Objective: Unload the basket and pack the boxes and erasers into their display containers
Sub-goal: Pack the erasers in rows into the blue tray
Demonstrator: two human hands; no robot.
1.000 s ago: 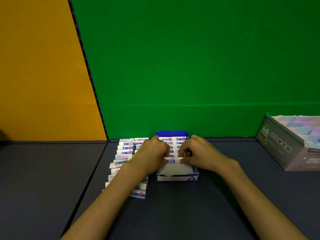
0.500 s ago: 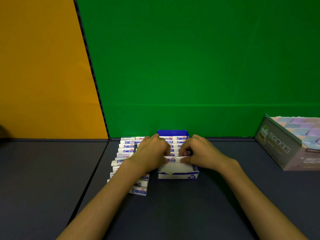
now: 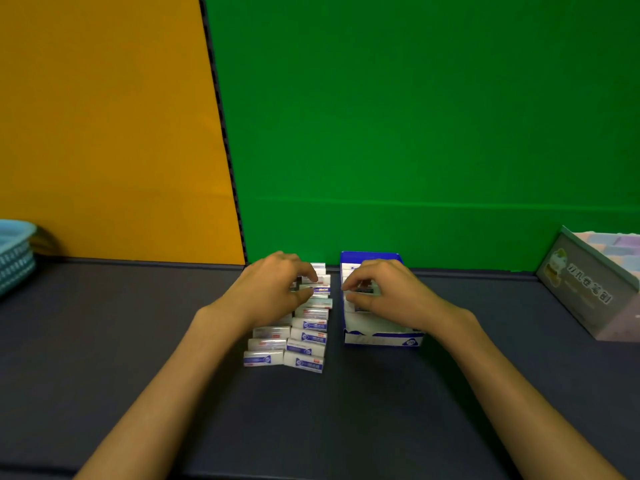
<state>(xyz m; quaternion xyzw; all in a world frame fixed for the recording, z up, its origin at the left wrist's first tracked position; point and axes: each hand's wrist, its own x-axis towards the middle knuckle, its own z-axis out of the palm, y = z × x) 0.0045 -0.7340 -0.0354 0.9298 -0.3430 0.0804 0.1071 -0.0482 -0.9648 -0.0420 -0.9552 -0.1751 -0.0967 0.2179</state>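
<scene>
Display box (image 3: 381, 337) long axis runs away from viewer; erasers (image 3: 304, 336) lie crosswise. Left hand (image 3: 273, 292) grip on eraster row unclear; right hand (image 3: 384, 292) grip inside box, unclear.

The left hand (image 3: 273, 296) covers the far end of the eraser rows (image 3: 294, 341), so a grip there cannot be told. The right hand (image 3: 377, 296) hides most of the blue box's (image 3: 381, 337) contents. The basket (image 3: 15, 258) is cut off at the frame's left edge, the grey box (image 3: 588, 289) at the right edge, its print blurred.
</scene>
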